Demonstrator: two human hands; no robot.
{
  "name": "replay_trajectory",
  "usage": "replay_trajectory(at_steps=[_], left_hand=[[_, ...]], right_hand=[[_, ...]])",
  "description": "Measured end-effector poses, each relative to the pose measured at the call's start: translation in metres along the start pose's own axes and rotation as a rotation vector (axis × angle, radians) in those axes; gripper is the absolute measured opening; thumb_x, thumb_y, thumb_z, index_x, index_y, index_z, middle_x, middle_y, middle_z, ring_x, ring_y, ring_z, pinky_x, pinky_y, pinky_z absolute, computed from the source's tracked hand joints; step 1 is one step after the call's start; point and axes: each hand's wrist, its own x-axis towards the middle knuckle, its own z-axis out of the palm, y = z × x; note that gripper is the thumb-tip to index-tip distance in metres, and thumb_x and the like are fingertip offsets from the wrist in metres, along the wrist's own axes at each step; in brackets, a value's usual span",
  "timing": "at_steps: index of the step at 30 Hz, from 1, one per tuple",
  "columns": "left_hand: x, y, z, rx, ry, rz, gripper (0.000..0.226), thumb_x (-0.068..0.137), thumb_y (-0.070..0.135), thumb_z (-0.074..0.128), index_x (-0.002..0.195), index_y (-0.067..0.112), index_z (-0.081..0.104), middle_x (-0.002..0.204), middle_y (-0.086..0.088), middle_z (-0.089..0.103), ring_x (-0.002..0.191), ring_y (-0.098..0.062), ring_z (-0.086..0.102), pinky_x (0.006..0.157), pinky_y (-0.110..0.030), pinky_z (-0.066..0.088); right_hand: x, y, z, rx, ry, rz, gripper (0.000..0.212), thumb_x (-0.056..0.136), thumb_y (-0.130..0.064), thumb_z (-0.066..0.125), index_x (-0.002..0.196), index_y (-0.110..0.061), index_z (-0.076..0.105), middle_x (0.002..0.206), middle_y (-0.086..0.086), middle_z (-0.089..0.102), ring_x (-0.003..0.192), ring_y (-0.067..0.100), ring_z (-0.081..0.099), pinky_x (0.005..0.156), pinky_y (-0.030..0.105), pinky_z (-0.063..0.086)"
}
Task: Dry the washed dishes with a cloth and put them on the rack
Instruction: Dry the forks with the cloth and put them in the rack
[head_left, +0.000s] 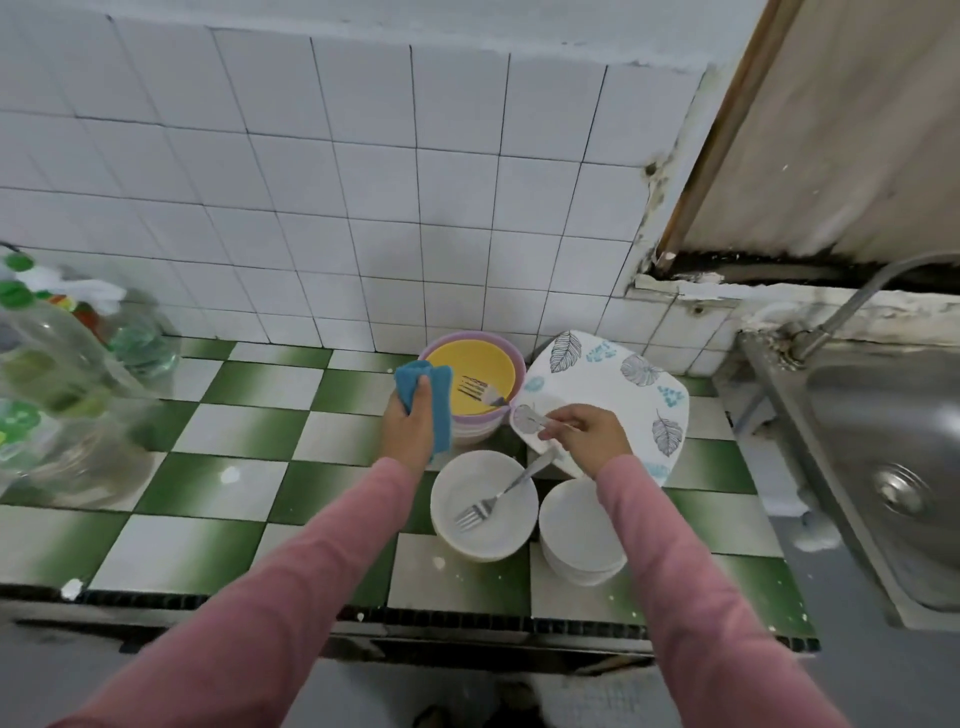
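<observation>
Pinching a fork (485, 394) by its handle: right hand (592, 436), fingers curled round the thin shaft. The long axis runs from the right hand across toward the left hand. Tines point left and away, over the inside of a yellow bowl (467, 364). Cannot tell whether the tines touch the bowl. The fork is silvery metal with a narrow neck, and its handle end is hidden in the fingers.

Left hand (410, 421) grips a folded blue cloth (415, 379), thumb laid over it. The cloth is pressed against the bowl's near-left rim.

Second fork (498, 493), same silvery metal, lies in a white bowl (452, 535) between the two forearms, nearer the person than both hands. Its tines are down in the bowl and point toward the person and left. Its handle rises over the rim toward the right hand.

Count:
- Forks: two, one held and one lying
- Cloth: one
- Yellow bowl: one, with lilac rim and striped outer wall
- White bowl alone: one
- Stack of white dishes (571, 551): under the right forearm, number not readable
- Leaf-print plate (613, 374): one, squarish, just beyond the right hand

All sit on a green-and-white checked counter (234, 431). A steel sink (883, 415) with tap (852, 306) lies far right of the right hand. Clear bottles (57, 364) stand far left of the left hand, blurred
</observation>
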Motion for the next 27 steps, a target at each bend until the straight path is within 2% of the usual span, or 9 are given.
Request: replay_trajectory(at_steps=[3,6,9,11,15,18,20,23,27], left_hand=[[0.0,0.013,0.003,-0.01,-0.008,0.025,0.037,0.099,0.053,0.043,0.112,0.018,0.049,0.091,-0.004,0.059,0.077,-0.019,0.058,0.059,-0.028,0.047],[0.001,0.027,0.006,-0.035,-0.008,0.059,0.039,0.099,0.052,0.044,0.113,0.016,0.05,0.097,-0.008,0.061,0.083,-0.024,0.06,0.061,-0.029,0.049],[0.001,0.04,0.011,-0.054,-0.031,0.081,0.038,0.098,0.052,0.045,0.112,0.017,0.05,0.1,-0.009,0.061,0.088,-0.025,0.061,0.071,-0.035,0.053],[0.0,0.048,0.013,-0.053,-0.044,0.095,0.037,0.098,0.052,0.045,0.11,0.018,0.05,0.1,-0.009,0.061,0.089,-0.025,0.061,0.074,-0.037,0.054],[-0.002,0.067,0.017,-0.047,-0.054,0.141,0.038,0.099,0.053,0.043,0.109,0.018,0.05,0.093,-0.006,0.059,0.081,-0.022,0.059,0.065,-0.032,0.052],[-0.003,0.08,0.023,-0.017,-0.049,0.179,0.037,0.098,0.055,0.042,0.1,0.02,0.052,0.091,-0.006,0.061,0.078,-0.023,0.061,0.063,-0.034,0.054],[-0.003,0.087,0.028,-0.007,-0.045,0.199,0.037,0.098,0.057,0.042,0.096,0.021,0.052,0.09,-0.008,0.063,0.077,-0.024,0.062,0.061,-0.033,0.053],[-0.002,0.1,0.038,-0.013,-0.033,0.219,0.043,0.097,0.057,0.043,0.106,0.016,0.054,0.093,-0.01,0.063,0.076,-0.025,0.062,0.057,-0.031,0.05],[-0.002,0.112,0.054,-0.042,-0.043,0.251,0.043,0.097,0.058,0.043,0.108,0.017,0.054,0.095,-0.012,0.063,0.08,-0.027,0.063,0.055,-0.03,0.05]], right_hand=[[-0.012,-0.015,0.0,0.286,0.001,0.059,0.016,0.087,-0.005,0.07,0.082,-0.02,0.066,0.097,0.013,0.07,0.068,0.013,0.05,0.052,0.016,0.04],[-0.016,-0.027,0.005,0.558,-0.058,0.137,0.01,0.09,-0.006,0.067,0.088,-0.016,0.066,0.092,0.01,0.069,0.065,0.011,0.05,0.05,0.022,0.035],[-0.015,-0.037,0.01,0.674,-0.1,0.117,0.011,0.095,-0.006,0.061,0.094,-0.017,0.062,0.082,0.0,0.073,0.07,0.013,0.051,0.056,0.023,0.037],[-0.014,-0.045,0.012,0.722,-0.117,0.09,0.014,0.097,-0.003,0.057,0.096,-0.017,0.057,0.08,0.0,0.074,0.069,0.014,0.052,0.059,0.026,0.037],[-0.006,-0.063,0.01,0.709,-0.16,0.028,0.016,0.099,0.0,0.049,0.096,-0.015,0.051,0.091,0.006,0.073,0.075,0.018,0.057,0.063,0.03,0.039],[0.001,-0.073,0.006,0.755,-0.186,-0.012,0.019,0.098,0.009,0.046,0.096,-0.009,0.051,0.097,0.017,0.068,0.077,0.024,0.058,0.076,0.038,0.046],[0.002,-0.081,0.003,0.776,-0.193,-0.037,0.018,0.097,0.011,0.044,0.098,-0.007,0.049,0.09,0.016,0.065,0.072,0.023,0.056,0.071,0.038,0.045],[0.0,-0.089,-0.006,0.778,-0.167,-0.035,0.02,0.093,0.01,0.039,0.093,-0.007,0.047,0.075,0.011,0.057,0.057,0.017,0.045,0.054,0.03,0.037],[0.001,-0.09,-0.018,0.744,-0.176,-0.032,0.01,0.093,-0.007,0.042,0.091,-0.013,0.049,0.061,0.002,0.05,0.047,0.011,0.035,0.046,0.024,0.03]])
